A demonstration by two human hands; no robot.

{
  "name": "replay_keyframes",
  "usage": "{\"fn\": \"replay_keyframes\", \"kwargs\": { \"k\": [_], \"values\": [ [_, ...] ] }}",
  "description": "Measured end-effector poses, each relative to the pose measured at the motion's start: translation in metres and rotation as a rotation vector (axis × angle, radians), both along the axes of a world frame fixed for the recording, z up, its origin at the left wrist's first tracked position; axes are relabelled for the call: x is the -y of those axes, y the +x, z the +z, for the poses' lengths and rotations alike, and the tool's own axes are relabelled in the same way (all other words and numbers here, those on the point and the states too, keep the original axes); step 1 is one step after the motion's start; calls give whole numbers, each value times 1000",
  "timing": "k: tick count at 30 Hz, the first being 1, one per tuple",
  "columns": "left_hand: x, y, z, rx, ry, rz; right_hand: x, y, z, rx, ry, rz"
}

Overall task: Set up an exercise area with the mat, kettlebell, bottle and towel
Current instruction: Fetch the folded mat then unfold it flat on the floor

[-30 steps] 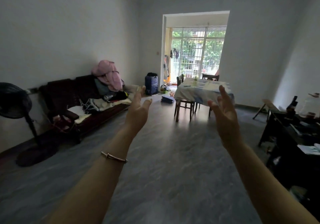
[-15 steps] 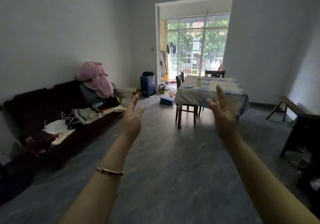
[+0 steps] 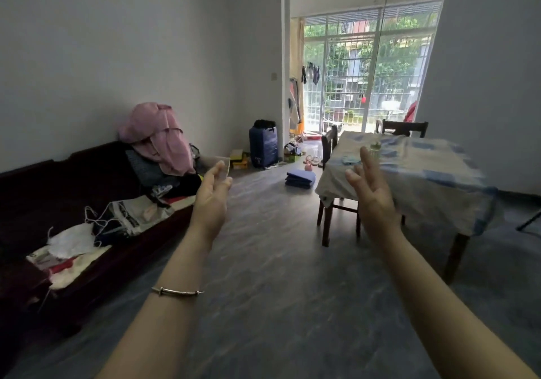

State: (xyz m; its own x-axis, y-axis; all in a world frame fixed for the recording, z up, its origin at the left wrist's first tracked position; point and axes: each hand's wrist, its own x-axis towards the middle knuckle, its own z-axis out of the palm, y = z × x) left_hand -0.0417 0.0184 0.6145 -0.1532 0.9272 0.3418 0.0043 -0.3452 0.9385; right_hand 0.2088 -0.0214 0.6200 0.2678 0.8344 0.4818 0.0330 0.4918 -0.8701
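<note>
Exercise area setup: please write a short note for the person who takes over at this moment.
Left hand: open, empty, raised in front.
Right hand: open, empty, raised in front.
Folded blue mat: on the floor beside the table, far end of room.
Small pink kettlebell: on the floor just behind the mat.
Bottle: upright on the table. A light blue cloth beside it may be the towel; cannot tell.
Done: nothing placed yet.
Left: fetch the mat, unfold it on open floor, then bring kettlebell, bottle, towel.
</note>
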Motion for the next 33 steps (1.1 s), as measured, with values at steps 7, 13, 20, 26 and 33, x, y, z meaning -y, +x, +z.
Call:
{"fn": "replay_keyframes", "kwargs": {
  "k": [7,13,20,26,33],
  "values": [
    [-257,0,-7,-21,-54,-25,-245,-10,-9,-13,-39,-56],
    [-475,14,-8,45,-85,-108,-441,1,-8,-18,-94,-127],
    [-727,45,-30,-63,-84,-77,-695,39,-32,-17,-101,-154],
    [-929,62,-23,-112,-138,-40,-924,61,-29,-9,-123,-126],
    [-1184,80,-52,-166,-172,-44,-1165,72,-54,-24,-204,-162]
  ]
}}
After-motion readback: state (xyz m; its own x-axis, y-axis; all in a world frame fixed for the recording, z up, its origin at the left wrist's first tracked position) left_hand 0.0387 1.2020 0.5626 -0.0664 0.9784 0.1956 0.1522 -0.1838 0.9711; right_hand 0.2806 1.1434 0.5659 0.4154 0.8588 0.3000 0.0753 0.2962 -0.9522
